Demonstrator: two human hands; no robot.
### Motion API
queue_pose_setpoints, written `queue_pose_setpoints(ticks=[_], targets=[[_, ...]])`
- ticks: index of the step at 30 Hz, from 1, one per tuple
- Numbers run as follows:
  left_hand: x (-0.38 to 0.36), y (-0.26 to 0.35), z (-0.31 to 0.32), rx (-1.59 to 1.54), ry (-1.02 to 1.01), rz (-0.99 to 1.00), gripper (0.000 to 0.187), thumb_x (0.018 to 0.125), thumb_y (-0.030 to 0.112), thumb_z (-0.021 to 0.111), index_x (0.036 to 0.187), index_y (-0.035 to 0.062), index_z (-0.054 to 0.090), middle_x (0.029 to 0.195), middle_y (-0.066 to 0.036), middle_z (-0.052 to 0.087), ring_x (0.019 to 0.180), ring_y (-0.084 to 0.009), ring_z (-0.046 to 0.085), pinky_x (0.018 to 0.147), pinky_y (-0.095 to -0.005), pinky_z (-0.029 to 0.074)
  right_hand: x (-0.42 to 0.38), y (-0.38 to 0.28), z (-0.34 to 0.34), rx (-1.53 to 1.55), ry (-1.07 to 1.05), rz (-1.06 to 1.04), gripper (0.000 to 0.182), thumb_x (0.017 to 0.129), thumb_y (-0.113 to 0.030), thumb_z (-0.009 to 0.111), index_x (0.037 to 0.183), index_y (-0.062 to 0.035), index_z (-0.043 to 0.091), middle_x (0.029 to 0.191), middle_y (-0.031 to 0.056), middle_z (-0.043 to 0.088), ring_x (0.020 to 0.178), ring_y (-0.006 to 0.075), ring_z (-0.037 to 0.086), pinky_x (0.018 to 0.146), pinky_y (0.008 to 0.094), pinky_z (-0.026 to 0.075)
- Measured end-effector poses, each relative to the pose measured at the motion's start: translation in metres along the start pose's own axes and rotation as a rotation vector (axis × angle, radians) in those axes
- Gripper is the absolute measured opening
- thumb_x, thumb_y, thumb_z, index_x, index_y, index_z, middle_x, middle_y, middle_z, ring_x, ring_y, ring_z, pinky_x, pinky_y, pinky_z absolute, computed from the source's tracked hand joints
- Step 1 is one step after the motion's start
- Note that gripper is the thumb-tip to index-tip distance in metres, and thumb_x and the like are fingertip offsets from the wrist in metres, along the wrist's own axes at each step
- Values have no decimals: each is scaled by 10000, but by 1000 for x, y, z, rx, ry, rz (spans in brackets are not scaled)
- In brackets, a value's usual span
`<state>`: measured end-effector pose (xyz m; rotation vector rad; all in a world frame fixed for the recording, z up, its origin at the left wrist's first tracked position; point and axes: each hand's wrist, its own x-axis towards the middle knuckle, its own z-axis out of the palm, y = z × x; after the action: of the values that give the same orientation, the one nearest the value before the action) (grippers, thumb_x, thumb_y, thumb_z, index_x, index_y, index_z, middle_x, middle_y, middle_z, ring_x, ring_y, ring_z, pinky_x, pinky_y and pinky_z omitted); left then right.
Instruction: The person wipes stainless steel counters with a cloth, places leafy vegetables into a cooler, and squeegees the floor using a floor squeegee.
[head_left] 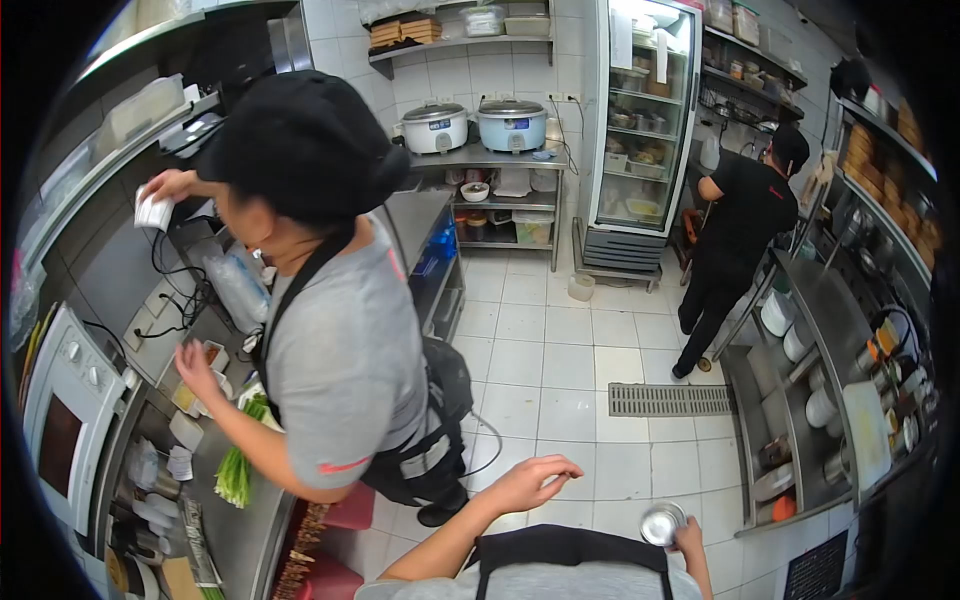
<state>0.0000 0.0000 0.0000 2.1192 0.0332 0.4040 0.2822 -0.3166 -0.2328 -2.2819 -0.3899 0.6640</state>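
My left hand (530, 483) is raised in front of my body, fingers loosely stretched and slightly curved, holding nothing. Low on the right, my right hand (689, 536) grips the edge of a small round metal bowl (662, 523), whose inside looks bare. Both hands are over the tiled floor, apart from each other. To the left, a co-worker (345, 330) in a black cap and grey shirt leans over a steel counter (262, 512) and holds a small white object (153, 211). Green stalks (235, 465) lie on that counter below the co-worker's arm.
A second person (745, 220) in black stands by a glass-door fridge (640, 130). Two rice cookers (435, 130) are at the back. Steel shelving (800, 400) lines the right side. A floor drain (670, 400) and a small tub (581, 287) are ahead.
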Motion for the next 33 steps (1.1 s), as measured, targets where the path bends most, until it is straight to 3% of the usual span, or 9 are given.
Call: queue_pose_setpoints(ticks=[2, 4, 8, 14, 15, 16, 20, 25, 33], targets=[[-23, 4, -12, 28, 55, -78, 220, 832, -5, 495, 1027, 17, 594, 963, -99, 614, 880, -230, 605, 768, -299, 480, -4, -47, 21, 20, 6, 15, 378, 723, 32, 389, 1089, 65, 475, 748, 258, 612, 513, 333, 631, 407, 410, 529], [60, -24, 14, -33, 153, -106, 211, 830, -4, 501, 1015, 16, 600, 957, -101, 614, 875, -228, 607, 766, -296, 480, 103, -109, -54, -173, -106, -136, 340, 746, 7, 416, 1076, 66, 469, 721, 260, 601, 501, 312, 629, 418, 380, 524], [74, -67, -14, 20, 263, -267, 205, 828, -2, 511, 1007, 25, 607, 947, -98, 622, 878, -227, 607, 779, -299, 476, 194, -190, -2, -26, -190, -203, 328, 790, -41, 467, 1102, 55, 431, 690, 222, 593, 489, 300, 621, 426, 374, 527], [152, -149, -78, 80, 354, -415, 192, 846, 22, 509, 1009, 39, 609, 956, -97, 624, 890, -221, 605, 787, -299, 468, 308, -191, 37, -284, -281, -127, 467, 719, -108, 501, 1158, 45, 458, 801, 275, 624, 611, 312, 657, 537, 390, 539], [176, -154, -94, 16, 393, -363, 188, 852, 37, 512, 1013, 45, 609, 958, -97, 622, 894, -223, 604, 789, -302, 466, 312, -198, 28, -397, -231, -196, 473, 721, -106, 493, 1165, 56, 464, 896, 327, 593, 615, 317, 658, 568, 380, 544], [200, -167, -109, 5, 401, -313, 185, 853, 42, 514, 1012, 46, 609, 959, -97, 621, 897, -223, 603, 790, -307, 467, 371, -126, 40, -505, -174, -390, 437, 722, -50, 454, 1142, 69, 476, 938, 333, 575, 600, 344, 650, 519, 412, 553], [285, -198, -164, 113, 338, -237, 189, 852, 44, 516, 1021, 42, 600, 965, -94, 614, 911, -226, 596, 792, -312, 468, 390, -124, -3, -269, -80, 76, 455, 722, -29, 436, 1165, 70, 446, 923, 322, 578, 588, 344, 646, 487, 407, 545], [356, -251, -217, 83, 303, -208, 211, 845, 34, 498, 1037, 46, 583, 981, -93, 604, 906, -241, 591, 790, -317, 467, 469, -153, -15, -119, 18, 224, 479, 722, -3, 413, 1195, 72, 409, 904, 307, 581, 574, 345, 641, 447, 402, 534], [403, -318, -275, 86, 528, -421, 221, 833, 18, 513, 1040, 44, 585, 981, -98, 611, 912, -239, 595, 798, -320, 469, 697, -380, 74, -9, -195, -72, 522, 722, 38, 376, 1242, 75, 349, 873, 284, 587, 552, 346, 634, 384, 392, 518]])
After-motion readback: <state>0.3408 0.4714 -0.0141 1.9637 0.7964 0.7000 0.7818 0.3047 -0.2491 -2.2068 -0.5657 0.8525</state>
